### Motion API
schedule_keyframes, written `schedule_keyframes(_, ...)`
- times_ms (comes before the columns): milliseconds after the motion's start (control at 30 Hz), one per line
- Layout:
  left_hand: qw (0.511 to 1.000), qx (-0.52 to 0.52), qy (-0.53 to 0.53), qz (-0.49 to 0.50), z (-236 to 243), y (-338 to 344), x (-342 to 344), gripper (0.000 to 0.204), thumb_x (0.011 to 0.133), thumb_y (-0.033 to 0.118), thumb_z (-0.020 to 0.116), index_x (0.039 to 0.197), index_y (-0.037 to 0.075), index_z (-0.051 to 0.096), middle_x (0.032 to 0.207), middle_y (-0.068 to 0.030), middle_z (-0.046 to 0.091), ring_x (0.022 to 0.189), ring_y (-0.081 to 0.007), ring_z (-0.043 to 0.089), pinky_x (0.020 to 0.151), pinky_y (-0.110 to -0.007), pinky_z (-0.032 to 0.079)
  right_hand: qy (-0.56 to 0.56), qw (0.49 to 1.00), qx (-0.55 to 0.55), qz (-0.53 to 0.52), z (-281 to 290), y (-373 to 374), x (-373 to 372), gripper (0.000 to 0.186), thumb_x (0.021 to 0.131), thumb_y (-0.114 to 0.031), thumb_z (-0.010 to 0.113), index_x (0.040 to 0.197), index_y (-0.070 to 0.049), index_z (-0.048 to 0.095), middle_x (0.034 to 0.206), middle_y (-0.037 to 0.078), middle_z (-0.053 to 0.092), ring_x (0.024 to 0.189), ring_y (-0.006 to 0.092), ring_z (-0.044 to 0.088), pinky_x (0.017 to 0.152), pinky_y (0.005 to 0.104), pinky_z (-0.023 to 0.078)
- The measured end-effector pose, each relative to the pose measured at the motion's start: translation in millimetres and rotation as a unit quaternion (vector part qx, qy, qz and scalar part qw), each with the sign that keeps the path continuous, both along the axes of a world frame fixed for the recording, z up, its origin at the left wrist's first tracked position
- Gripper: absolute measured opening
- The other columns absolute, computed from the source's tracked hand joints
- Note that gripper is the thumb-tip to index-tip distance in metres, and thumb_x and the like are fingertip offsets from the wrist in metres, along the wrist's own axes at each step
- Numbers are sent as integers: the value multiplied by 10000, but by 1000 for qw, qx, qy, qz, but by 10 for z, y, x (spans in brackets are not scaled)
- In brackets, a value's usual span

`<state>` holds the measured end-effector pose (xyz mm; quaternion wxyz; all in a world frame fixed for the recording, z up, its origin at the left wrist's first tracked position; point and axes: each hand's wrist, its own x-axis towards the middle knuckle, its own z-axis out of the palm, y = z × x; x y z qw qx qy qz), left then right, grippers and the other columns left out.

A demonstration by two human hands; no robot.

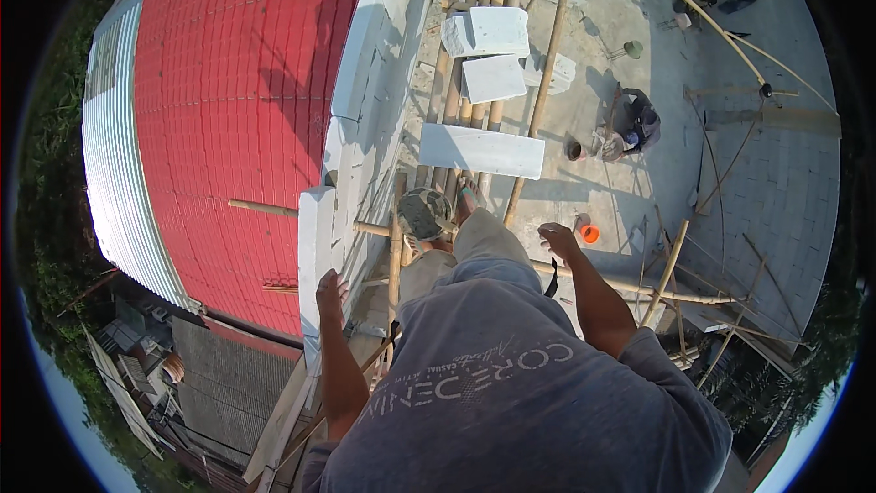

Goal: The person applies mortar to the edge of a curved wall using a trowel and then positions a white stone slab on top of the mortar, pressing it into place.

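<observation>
My left hand (pixel 332 290) is beside the end of the white block wall (pixel 316 228), its fingers apart and nothing in it. Whether the fingertips touch the block is hard to tell. Out over the right side, my right hand (pixel 557 242) hangs in the air with loosely bent fingers, and I see nothing in it. A container of grey mortar (pixel 424 213) stands by my feet on the bamboo poles (pixel 452 105). Ahead of my feet, a long white block (pixel 482 151) lies across the poles. Beyond it rest several broken white block pieces (pixel 495 78).
A red tiled roof (pixel 233 64) slopes away left of the wall. Far below on the right, a person (pixel 639 123) crouches on the concrete floor near a dark bucket (pixel 574 150). An orange bucket (pixel 589 234) stands nearer. Slanting bamboo poles (pixel 666 274) cross the right side.
</observation>
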<state>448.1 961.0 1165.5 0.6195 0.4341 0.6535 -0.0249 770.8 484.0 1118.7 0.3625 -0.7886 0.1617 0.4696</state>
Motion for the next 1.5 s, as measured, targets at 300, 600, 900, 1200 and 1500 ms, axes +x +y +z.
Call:
schedule_keyframes(300, 994, -48, 29, -98, -233, -321, 340, 482, 941, 346, 562, 1341, 96, 467, 1218, -112, 587, 1008, -254, 612, 810, -394, 469, -97, 993, 30, -61, 207, 311, 915, 375, 851, -312, 656, 1123, -54, 662, 952, 86, 700, 754, 166, 659, 677, 313, 497)
schedule_keyframes(600, 998, -5, 28, -62, -366, -53, 313, 436, 923, 286, 601, 1293, 75, 507, 1121, -120, 626, 928, -284, 641, 782, -427, 489, -98, 993, 28, -53, 30, 257, 878, 377, 845, -293, 658, 1107, -22, 659, 996, 126, 695, 801, 198, 683, 746, 328, 537)
schedule_keyframes(900, 999, 12, 14, -29, -21, -128, 525, 475, 944, 283, 566, 1363, 89, 450, 1259, -101, 568, 1047, -267, 601, 867, -397, 465, -31, 999, 10, -17, -148, 89, 763, 343, 833, -292, 682, 1082, -55, 679, 897, 99, 704, 730, 178, 673, 663, 311, 515)
schedule_keyframes(1200, 998, -14, 38, -39, 22, -283, 507, 435, 937, 277, 581, 1330, 114, 490, 1238, -102, 580, 1039, -259, 606, 875, -401, 462, -65, 997, 26, -22, -21, 114, 1112, 432, 841, -318, 663, 1159, -26, 635, 983, 128, 703, 804, 201, 683, 714, 321, 517)
schedule_keyframes(1500, 998, 20, 24, -53, 98, -183, 868, 424, 930, 271, 586, 1315, 116, 497, 1164, -81, 605, 1016, -243, 605, 871, -387, 461, -64, 997, 29, -21, 1, -22, 1438, 446, 833, -297, 677, 1174, -17, 619, 966, 133, 707, 811, 194, 671, 702, 319, 497)
